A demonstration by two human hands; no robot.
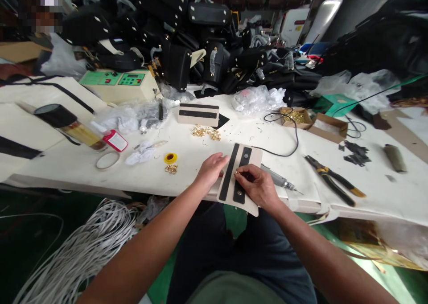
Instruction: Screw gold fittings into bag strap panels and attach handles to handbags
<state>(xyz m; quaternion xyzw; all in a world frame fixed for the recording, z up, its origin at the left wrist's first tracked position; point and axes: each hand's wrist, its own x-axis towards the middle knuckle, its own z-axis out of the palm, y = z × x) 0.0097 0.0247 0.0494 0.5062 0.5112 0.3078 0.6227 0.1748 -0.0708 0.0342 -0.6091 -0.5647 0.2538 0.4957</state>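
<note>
Muted green top (230, 290), dark blue trousers (203, 250), bare forearms (150, 246), bare left grip (211, 170), bare right grip (260, 186)

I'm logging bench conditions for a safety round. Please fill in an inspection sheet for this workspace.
Surface: long white worktable.
Job's things: beige rectangular panel with two black strips, overhanging the worktable's near edge; loose gold-coloured metal pieces further back.
Clutter: black-and-yellow pliers, yellow ring-shaped roll, crumpled clear plastic.
Hands: left hand open beside the panel, contact unclear; right hand pinching a small shiny piece over it.
Cables: thin black cable, looped across the worktable.
Surroundings: piled black bags behind the worktable; bundled white strips below its near edge, at left.
</note>
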